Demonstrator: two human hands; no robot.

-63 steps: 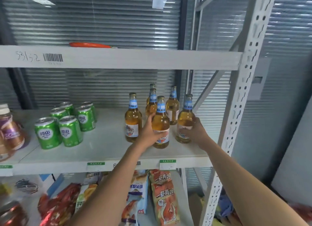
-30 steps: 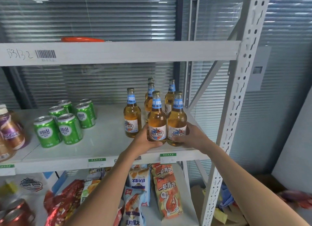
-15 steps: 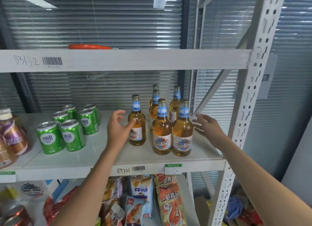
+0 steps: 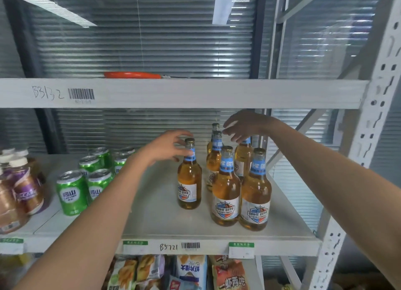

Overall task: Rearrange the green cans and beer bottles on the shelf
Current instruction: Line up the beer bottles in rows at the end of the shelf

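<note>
So far, two beer bottles [image 4: 240, 192] stand paired at the shelf [image 4: 217, 235] front; four wait behind. Your left hand [image 4: 167, 147] curls loosely at one bottle neck [image 4: 190, 153], your right hand [image 4: 245, 126] hovers spread, empty. Green cans [image 4: 86, 179] sit clustered left, seemingly unsorted.

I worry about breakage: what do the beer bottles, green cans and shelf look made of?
Beer bottles: clear glossy glass, probably, amber liquid showing through, metal-looking caps.
Green cans: thin metal, likely aluminium, silvery tops.
Shelf: painted metal, apparently, matte pale grey.
</note>
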